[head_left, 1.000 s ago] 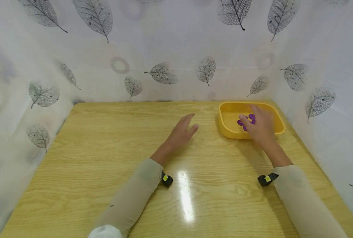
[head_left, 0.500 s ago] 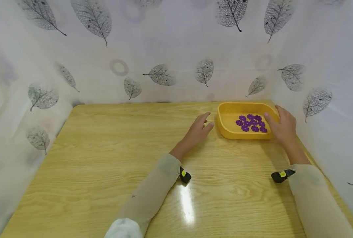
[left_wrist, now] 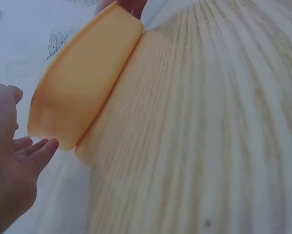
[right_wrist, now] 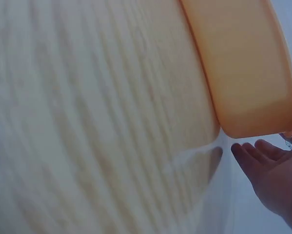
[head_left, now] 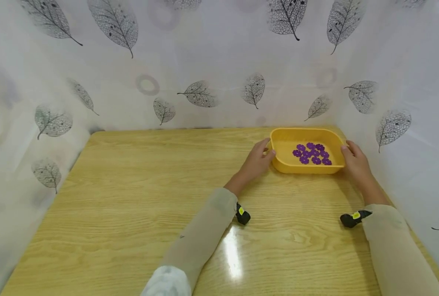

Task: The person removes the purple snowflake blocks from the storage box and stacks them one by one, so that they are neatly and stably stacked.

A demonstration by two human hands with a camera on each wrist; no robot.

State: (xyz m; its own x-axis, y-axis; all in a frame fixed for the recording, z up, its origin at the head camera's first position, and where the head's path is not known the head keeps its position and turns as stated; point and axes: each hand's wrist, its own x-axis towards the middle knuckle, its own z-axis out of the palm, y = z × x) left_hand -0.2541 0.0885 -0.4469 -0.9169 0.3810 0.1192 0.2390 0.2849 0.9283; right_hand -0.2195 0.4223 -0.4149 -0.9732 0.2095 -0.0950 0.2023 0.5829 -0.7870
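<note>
A yellow plastic basin (head_left: 308, 169) stands upright on the table toward the back right. Several small purple flower-shaped pieces (head_left: 311, 153) lie grouped on its floor. My left hand (head_left: 258, 159) is at the basin's left end, its fingertips at the end wall and its thumb apart from it in the left wrist view. On the opposite end, my right hand (head_left: 357, 164) has its thumb at the rim. In the right wrist view its relaxed fingers (right_wrist: 255, 158) lie just off the end wall. Neither hand is curled round the basin.
The wooden table (head_left: 130, 197) extends left and forward from the basin. A leaf-patterned curtain (head_left: 219, 53) closes off the back and both sides, close behind the basin and near my right hand. Dark wrist cameras (head_left: 243, 214) sit at the sleeve cuffs.
My right hand has moved from above the purple pieces out to the basin's right end. Rightward across the table, my left hand has come to its left end. The basin stays put.
</note>
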